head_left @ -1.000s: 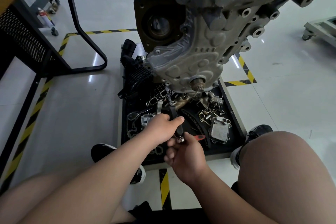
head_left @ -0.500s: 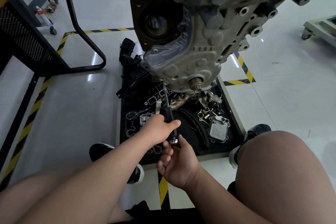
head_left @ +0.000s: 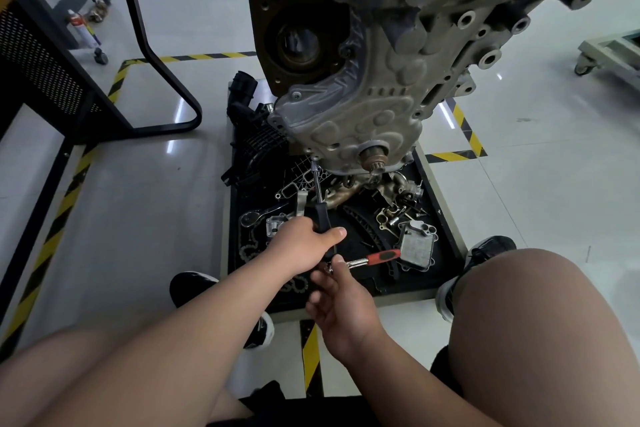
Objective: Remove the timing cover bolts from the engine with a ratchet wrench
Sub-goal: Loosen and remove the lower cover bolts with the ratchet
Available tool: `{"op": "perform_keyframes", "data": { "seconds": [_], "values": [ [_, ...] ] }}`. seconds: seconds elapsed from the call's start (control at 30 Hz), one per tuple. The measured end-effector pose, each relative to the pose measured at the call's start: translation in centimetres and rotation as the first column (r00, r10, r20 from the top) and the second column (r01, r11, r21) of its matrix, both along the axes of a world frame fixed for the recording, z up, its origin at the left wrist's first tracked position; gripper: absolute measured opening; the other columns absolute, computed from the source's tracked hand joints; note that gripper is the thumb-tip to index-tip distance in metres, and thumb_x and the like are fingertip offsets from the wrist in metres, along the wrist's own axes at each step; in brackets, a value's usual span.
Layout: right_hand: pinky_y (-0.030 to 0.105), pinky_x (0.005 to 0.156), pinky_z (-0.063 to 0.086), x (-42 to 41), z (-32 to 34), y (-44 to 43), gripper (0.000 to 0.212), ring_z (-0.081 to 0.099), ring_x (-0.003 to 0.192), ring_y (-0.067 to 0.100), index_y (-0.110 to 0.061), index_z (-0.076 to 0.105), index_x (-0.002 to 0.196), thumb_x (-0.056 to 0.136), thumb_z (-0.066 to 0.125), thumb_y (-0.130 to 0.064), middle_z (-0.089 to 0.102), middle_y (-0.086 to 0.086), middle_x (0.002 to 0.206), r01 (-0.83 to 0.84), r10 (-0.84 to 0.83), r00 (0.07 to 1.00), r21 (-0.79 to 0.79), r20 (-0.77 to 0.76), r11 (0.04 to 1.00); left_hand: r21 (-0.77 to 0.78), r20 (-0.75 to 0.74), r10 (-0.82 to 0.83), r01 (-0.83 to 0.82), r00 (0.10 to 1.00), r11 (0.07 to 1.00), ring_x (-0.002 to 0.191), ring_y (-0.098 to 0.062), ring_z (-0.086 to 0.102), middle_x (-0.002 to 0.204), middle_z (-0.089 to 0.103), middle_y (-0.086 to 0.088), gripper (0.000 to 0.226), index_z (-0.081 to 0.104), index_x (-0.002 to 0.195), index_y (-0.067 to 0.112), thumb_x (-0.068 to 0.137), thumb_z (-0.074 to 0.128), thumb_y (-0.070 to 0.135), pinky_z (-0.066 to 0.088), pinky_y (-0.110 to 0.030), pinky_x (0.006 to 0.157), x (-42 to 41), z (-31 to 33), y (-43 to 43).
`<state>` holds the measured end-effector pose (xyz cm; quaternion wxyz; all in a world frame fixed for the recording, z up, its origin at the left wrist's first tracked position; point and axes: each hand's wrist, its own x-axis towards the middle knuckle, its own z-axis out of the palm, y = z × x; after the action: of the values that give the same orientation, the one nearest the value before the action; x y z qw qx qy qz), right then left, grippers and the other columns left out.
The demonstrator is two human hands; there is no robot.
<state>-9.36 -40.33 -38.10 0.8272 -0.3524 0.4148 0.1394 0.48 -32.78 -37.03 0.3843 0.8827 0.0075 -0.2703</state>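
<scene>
The grey timing cover [head_left: 367,118] hangs on the engine above a black parts tray [head_left: 446,239]. A black-handled extension driver [head_left: 320,199] runs from my hands up to a bolt [head_left: 314,158] at the cover's lower left edge. My left hand [head_left: 304,246] grips its black handle. At the driver's near end sits a ratchet wrench with a red handle [head_left: 372,258] that points right. My right hand [head_left: 341,298] holds the ratchet at its head, fingers curled round it.
The tray holds a timing chain, gaskets, an oil cooler [head_left: 417,246], a second ratchet [head_left: 258,215] and several loose bolts. A black table frame [head_left: 162,80] stands at the left. My knee [head_left: 540,322] is at the right, my shoes beside the tray.
The ratchet's red handle has swung out to the right and now shows plainly. My right hand has shifted a little at the ratchet head. My left hand stays on the driver.
</scene>
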Motion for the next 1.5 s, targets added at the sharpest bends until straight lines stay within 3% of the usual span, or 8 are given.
{"op": "perform_keyframes", "data": {
  "seconds": [0.13,0.27,0.5,0.6,0.73,1.03,1.3,1.5],
  "values": [
    [0.029,0.065,0.053,-0.4,0.5,0.1,0.021,0.069,0.066,0.013,-0.011,0.068,0.104,0.094,0.062,-0.030,0.074,0.003,0.096,0.025,-0.019,0.999,-0.116,0.049,0.993,0.008,0.003,-0.015,0.015,1.000,1.000,0.081,-0.015,0.067,0.084,0.071,0.000,0.042,0.071,0.086,0.019,0.083,0.061,0.059,0.055,-0.040,0.082,0.1,-0.1,0.0],
    [0.030,0.067,0.053,-0.4,0.9,0.2,0.015,0.070,0.069,0.014,-0.010,0.066,0.106,0.093,0.064,-0.019,0.075,-0.002,0.079,0.084,-0.065,0.993,-0.197,0.099,0.977,-0.001,0.015,-0.020,0.020,1.000,1.000,0.074,-0.016,0.065,0.076,0.068,0.000,0.043,0.069,0.079,0.018,0.083,0.062,0.059,0.054,-0.036,0.074,0.1,-0.3,-0.2],
    [0.030,0.064,0.054,0.1,0.8,0.0,0.019,0.068,0.063,0.014,-0.011,0.064,0.105,0.100,0.054,-0.025,0.075,0.002,0.086,0.089,-0.085,0.994,-0.056,0.065,0.994,-0.003,0.032,-0.005,0.006,0.999,1.000,0.048,0.001,0.054,0.045,0.056,0.013,0.045,0.057,0.058,0.021,0.086,0.062,0.056,0.037,-0.025,0.053,0.0,-0.4,-0.3],
    [0.029,0.060,0.052,0.5,0.5,-0.5,0.027,0.066,0.056,0.012,-0.011,0.063,0.103,0.101,0.049,-0.034,0.074,0.000,0.079,0.106,-0.107,0.994,0.025,0.009,0.994,0.003,0.032,-0.019,0.019,0.999,1.000,0.046,-0.003,0.048,0.035,0.048,0.015,0.053,0.051,0.048,0.020,0.088,0.060,0.053,0.032,-0.026,0.051,0.1,-0.1,-0.3],
    [0.025,0.052,0.051,0.9,0.2,-1.0,0.039,0.063,0.048,0.012,-0.009,0.064,0.096,0.101,0.045,-0.043,0.069,0.000,0.066,0.116,-0.108,0.992,0.126,-0.064,0.985,-0.008,0.039,-0.004,0.004,0.999,1.000,0.050,-0.004,0.051,0.040,0.051,0.014,0.055,0.051,0.043,0.021,0.087,0.062,0.051,0.034,-0.026,0.054,0.0,-0.1,-0.4],
    [0.023,0.047,0.043,0.8,0.7,-0.2,0.066,0.047,0.040,0.015,-0.007,0.068,0.071,0.100,0.033,-0.055,0.046,0.000,0.051,-0.005,0.033,0.994,0.259,-0.106,0.966,-0.012,-0.015,0.014,-0.014,1.000,1.000,0.049,-0.010,0.061,0.064,0.065,0.003,0.037,0.066,0.081,0.018,0.090,0.056,0.052,0.040,-0.023,0.052,-0.1,0.4,-0.5],
    [0.023,0.048,0.041,0.9,1.1,-0.2,0.060,0.042,0.040,0.014,-0.013,0.060,0.069,0.099,0.033,-0.057,0.042,-0.002,0.052,-0.022,0.051,0.994,0.279,-0.096,0.960,0.023,0.030,-0.008,0.007,1.000,1.000,0.052,-0.010,0.049,0.054,0.049,0.007,0.039,0.056,0.066,0.018,0.091,0.057,0.048,0.034,-0.026,0.051,0.1,0.2,-0.3],
    [0.028,0.054,0.047,0.3,0.2,-0.1,0.035,0.052,0.048,0.012,-0.011,0.063,0.090,0.100,0.049,-0.042,0.057,-0.001,0.062,-0.015,0.015,1.000,0.031,0.000,0.999,0.060,0.049,-0.018,0.015,0.999,0.998,0.053,-0.013,0.049,0.056,0.049,0.004,0.042,0.057,0.066,0.014,0.090,0.058,0.048,0.034,-0.026,0.053,0.3,0.2,-0.4]
  ]
}}
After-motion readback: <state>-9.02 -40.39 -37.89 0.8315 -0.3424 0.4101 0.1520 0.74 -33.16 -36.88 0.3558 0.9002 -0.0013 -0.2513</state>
